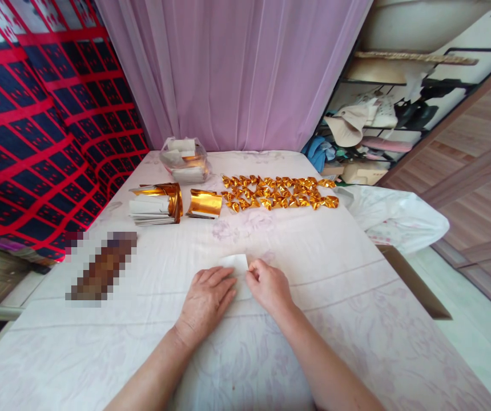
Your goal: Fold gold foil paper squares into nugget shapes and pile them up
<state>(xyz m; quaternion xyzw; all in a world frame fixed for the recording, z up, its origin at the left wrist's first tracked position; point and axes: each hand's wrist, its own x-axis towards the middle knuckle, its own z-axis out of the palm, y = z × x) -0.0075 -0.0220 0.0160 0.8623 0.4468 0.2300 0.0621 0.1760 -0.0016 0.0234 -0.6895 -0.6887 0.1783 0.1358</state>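
A small sheet of paper [237,264], pale side up, lies on the cloth-covered table in front of me. My left hand [208,297] rests flat on its left part, fingers stretched out. At the sheet's right edge, my right hand [269,285] pinches the paper between thumb and curled fingers. Beyond the hands stands a short stack of gold foil paper [205,203]. To its left is a thicker stack of foil sheets [155,205], gold and pale sides showing. Rows of folded gold foil pieces [280,193] stretch off to the right.
A clear plastic bag [184,160] with more foil paper sits at the table's back left. A blurred-out brown patch [104,268] lies on the left. Past the right edge are a white plastic bag [399,217] and a cardboard box [417,279]. A purple curtain [237,74] hangs behind.
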